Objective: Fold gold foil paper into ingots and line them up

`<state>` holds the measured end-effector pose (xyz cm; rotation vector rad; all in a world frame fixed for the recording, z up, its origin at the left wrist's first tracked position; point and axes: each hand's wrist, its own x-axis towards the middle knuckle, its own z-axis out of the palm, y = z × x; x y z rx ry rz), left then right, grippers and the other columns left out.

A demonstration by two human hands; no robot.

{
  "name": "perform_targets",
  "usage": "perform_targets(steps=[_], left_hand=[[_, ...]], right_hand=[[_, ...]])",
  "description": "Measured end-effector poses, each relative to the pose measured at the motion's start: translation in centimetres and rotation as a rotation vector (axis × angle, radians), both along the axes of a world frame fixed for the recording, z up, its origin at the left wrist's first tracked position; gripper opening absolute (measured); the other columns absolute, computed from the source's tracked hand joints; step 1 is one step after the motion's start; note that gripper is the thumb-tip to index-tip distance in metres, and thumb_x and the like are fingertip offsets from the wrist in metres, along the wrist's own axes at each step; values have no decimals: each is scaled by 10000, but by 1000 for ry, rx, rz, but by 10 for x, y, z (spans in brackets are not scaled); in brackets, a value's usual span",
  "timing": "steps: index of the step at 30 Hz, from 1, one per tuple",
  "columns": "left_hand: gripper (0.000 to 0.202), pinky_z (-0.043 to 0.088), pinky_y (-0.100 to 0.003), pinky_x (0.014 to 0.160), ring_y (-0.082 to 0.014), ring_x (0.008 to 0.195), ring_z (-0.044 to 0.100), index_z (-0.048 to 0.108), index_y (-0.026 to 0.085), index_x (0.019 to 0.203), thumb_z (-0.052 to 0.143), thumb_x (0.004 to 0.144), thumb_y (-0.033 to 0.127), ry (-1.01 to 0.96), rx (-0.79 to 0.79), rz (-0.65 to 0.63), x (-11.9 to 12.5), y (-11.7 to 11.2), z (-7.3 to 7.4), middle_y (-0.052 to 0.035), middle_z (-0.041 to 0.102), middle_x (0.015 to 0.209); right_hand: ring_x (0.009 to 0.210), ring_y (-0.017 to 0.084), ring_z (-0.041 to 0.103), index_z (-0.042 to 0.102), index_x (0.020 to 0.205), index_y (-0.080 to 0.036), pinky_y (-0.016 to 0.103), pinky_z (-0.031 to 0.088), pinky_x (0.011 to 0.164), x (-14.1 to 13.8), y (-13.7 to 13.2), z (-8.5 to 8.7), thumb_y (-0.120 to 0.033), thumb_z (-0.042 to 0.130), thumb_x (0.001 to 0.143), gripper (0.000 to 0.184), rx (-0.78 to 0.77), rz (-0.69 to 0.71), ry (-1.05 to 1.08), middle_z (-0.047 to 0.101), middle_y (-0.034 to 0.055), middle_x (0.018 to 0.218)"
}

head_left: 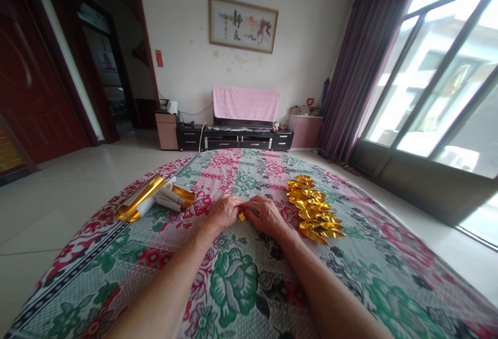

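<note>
Between my hands is a small piece of gold foil paper point(243, 216), mostly covered by the fingers. My left hand point(225, 210) pinches it from the left, and my right hand point(266, 215) closes on it from the right, fingertips nearly meeting. To the right lies a cluster of folded gold foil paper pieces point(314, 208) with pointed ends, set in a row. Off to the left rest rolled sheets of gold foil paper point(146, 197) with white backs.
A flowered cloth point(233, 287) in red, green and grey covers the surface under my arms. Beyond it stand a low black TV cabinet point(237, 141) and a screen draped with a pink cloth point(246, 103). A purple curtain point(354, 64) hangs by the window at the right.
</note>
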<state>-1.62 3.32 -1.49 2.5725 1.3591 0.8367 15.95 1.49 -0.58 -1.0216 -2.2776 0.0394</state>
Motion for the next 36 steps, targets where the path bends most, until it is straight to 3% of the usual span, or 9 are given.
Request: perform_targets(steps=[5, 14, 26, 36], left_hand=[[451, 427, -277, 922, -163, 991, 559, 556, 236, 1204, 491, 771, 126, -86, -36, 87, 0, 1, -2, -4, 667, 1062], [235, 445, -292, 909, -154, 946, 588, 709, 220, 898, 508, 793, 161, -104, -7, 63, -2, 10, -9, -23, 670, 1012], [187, 460, -274, 866, -147, 886, 597, 721, 222, 829, 559, 749, 177, -62, -31, 35, -6, 27, -5, -24, 668, 921], [201, 438, -295, 871, -154, 900, 571, 709, 250, 924, 562, 791, 218, -39, 22, -4, -6, 18, 0, -30, 637, 952]], right_hand=[[818, 140, 554, 689, 888, -237, 268, 411, 789, -1, -2, -1, -211, 514, 835, 185, 18, -33, -19, 617, 39, 901], [824, 136, 560, 698, 886, -242, 262, 411, 801, -1, -2, -3, -223, 528, 832, 179, 10, -48, 3, 621, 37, 907], [834, 140, 555, 698, 883, -235, 268, 412, 813, -1, -1, -4, -220, 525, 835, 180, 2, -42, 5, 620, 41, 914], [842, 139, 562, 702, 892, -247, 275, 421, 817, 0, 1, -6, -192, 543, 817, 185, -4, -24, 38, 620, 34, 920]])
